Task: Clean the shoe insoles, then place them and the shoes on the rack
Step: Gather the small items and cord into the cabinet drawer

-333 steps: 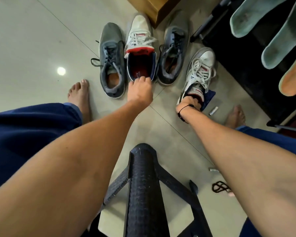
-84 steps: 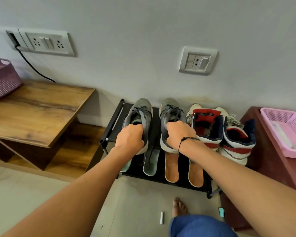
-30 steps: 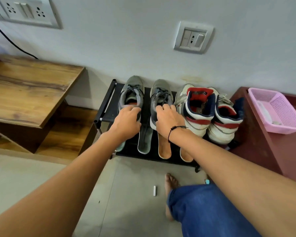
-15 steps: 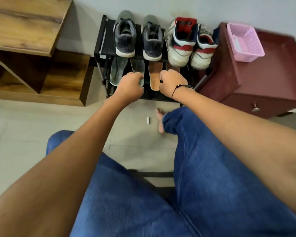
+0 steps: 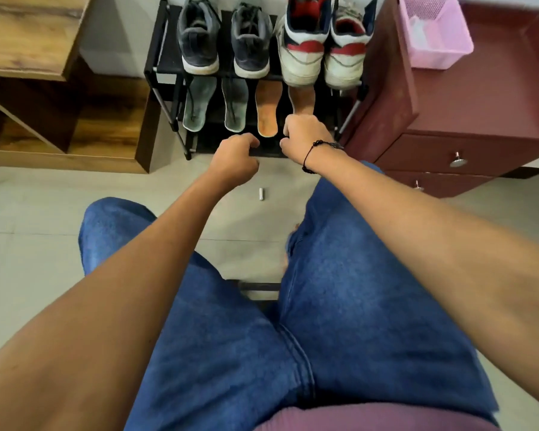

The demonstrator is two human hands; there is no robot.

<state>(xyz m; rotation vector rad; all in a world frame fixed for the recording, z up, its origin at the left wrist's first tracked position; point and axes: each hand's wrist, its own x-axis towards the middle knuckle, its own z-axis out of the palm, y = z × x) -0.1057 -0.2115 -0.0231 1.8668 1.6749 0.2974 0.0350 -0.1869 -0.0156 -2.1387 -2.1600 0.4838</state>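
Beyond both empty hands' grip, insoles [image 5: 267, 110] seemingly lie untouched.

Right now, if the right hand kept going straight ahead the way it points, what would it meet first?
Most likely the orange insole on the rack's lower shelf: the right hand sits just in front of its near end, fingers curled and empty. Whether it is already touching is unclear, since depth is hard to judge from above.

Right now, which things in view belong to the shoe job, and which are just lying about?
Job:
- black rack
- two grey shoes, top shelf
- two white-and-red shoes, top shelf
- two grey-green insoles, lower shelf
- two orange insoles, lower shelf

Lying about:
- small white cylinder on the floor
- pink basket on the maroon cabinet
- wooden shelf unit
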